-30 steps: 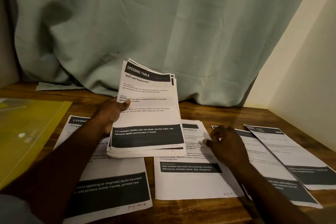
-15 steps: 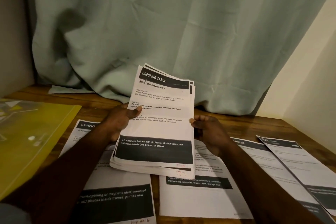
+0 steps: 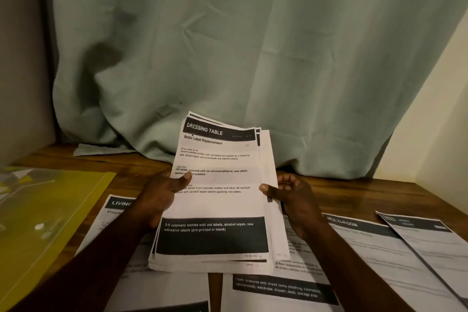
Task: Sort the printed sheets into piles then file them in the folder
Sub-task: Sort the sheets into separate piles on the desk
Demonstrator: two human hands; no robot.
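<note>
White printed sheets form a stack (image 3: 215, 200) held tilted above the wooden tabletop (image 3: 379, 192), over single sheets (image 3: 379, 248) lying flat there. The left hand (image 3: 162, 195) grips the stack's left edge, thumb across the top page, while the right hand (image 3: 291, 192) pinches the right edge, fingers curled behind. The yellow folder (image 3: 45, 210) lies flat at far left.

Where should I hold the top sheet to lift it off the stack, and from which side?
Right edge of the top sheet, probably, pinched from the right with the right hand: the left hand pins the stack on the left, while the sheets fan apart on the right, leaving that edge free.
</note>
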